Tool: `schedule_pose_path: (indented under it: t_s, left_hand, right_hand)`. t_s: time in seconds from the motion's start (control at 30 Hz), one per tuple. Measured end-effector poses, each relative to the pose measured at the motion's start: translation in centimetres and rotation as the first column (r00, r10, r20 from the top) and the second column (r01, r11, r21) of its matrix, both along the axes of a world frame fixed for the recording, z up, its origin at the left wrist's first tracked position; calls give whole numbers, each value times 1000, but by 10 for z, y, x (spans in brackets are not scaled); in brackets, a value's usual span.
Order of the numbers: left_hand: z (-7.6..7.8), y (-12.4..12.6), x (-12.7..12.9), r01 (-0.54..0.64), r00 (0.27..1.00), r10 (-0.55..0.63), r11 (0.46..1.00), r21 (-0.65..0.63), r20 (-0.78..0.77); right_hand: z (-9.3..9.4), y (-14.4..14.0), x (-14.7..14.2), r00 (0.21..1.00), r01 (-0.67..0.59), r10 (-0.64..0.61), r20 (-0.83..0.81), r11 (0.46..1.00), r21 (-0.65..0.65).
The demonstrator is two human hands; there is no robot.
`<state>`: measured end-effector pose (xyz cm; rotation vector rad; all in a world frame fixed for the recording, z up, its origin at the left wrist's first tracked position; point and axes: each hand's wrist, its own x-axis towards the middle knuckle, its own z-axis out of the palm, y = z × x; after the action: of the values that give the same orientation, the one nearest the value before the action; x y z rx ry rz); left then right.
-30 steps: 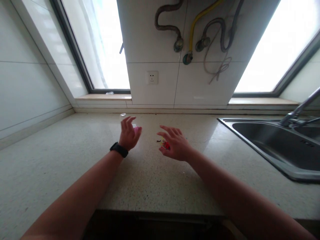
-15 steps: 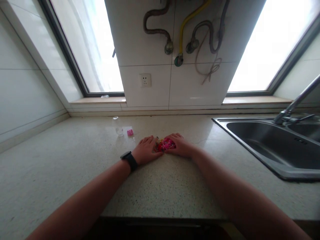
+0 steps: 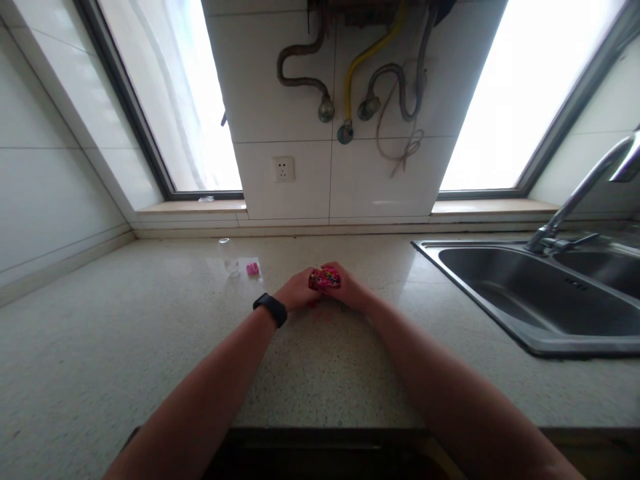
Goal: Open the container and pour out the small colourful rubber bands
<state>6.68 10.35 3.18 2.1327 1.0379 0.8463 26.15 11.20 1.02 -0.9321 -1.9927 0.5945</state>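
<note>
A bunch of small coloured elastic bands (image 3: 324, 279), mostly pink and red with some yellow, green and dark ones, is squeezed between my two hands, just above the counter. My left hand (image 3: 299, 288), with a black watch on the wrist, wraps its left side. From the right, my right hand (image 3: 349, 287) closes round the same bunch. Reddish spots show on the counter below them, too blurred to tell if they are loose bands or a reflection. Left of the hands stands a clear plastic container (image 3: 229, 257), and beside it lies a small pink piece (image 3: 253, 269).
The speckled stone counter (image 3: 330, 373) runs up to a tiled wall with a socket (image 3: 284, 169) and hanging hoses (image 3: 350, 73). A steel double sink (image 3: 480, 287) with a faucet (image 3: 575, 200) is at the right. Windows flank the wall.
My hands have gathered the bands from the counter into a compact bunch and lifted it slightly. The hands are closer together, and the camera view has shifted a little.
</note>
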Motion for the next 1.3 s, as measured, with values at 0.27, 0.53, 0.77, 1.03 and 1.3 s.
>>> schedule_pose_path:
  t_s: [0.27, 0.53, 0.77, 1.03, 1.3]
  left_hand:
    - [-10, -3, -8, 40, 949, 35, 972, -231, 312]
    - [-9, -7, -17, 20, 917, 90, 963, -269, 388]
    - [-6, -7, -30, -22, 986, 30, 999, -49, 167]
    - [0, -17, -38, 132, 937, 3, 923, 362, -350]
    - [-1, -16, -22, 107, 889, 79, 922, 372, -451]
  right_hand:
    - [4, 2, -2, 981, -3, -22, -195, 992, -125]
    - [4, 3, -8, 953, -47, -3, -304, 986, -160]
    - [16, -10, 2, 960, -187, 134, -247, 960, -207]
    - [32, -22, 31, 886, -44, 40, 461, 999, -2]
    - [34, -19, 24, 796, -82, 30, 605, 995, 59]
